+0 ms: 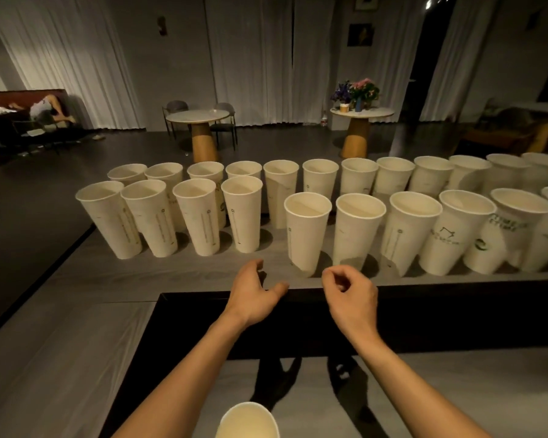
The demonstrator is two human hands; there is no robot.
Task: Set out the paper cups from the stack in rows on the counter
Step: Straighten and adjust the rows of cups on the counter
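Note:
Tall white paper cups stand upright in rows on the grey counter (pixel 76 279). The back row (pixel 320 177) runs across the far edge. In front of it stand several cups on the left (pixel 200 213) and several more on the right, beginning with one (pixel 306 229) just beyond my hands. The rim of a paper cup (pixel 249 420) shows at the bottom edge, between my forearms. My left hand (pixel 255 292) hovers near the counter's inner edge with relaxed fingers, holding nothing. My right hand (pixel 350 295) is beside it, fingers loosely curled and empty.
A dark recess (pixel 456 314) lies between the upper counter and the lower grey surface (pixel 456 390). Beyond the counter stand two round tables (pixel 200 116), chairs, flowers (pixel 356 91) and curtains. A person lies on a sofa (pixel 49 107) at far left.

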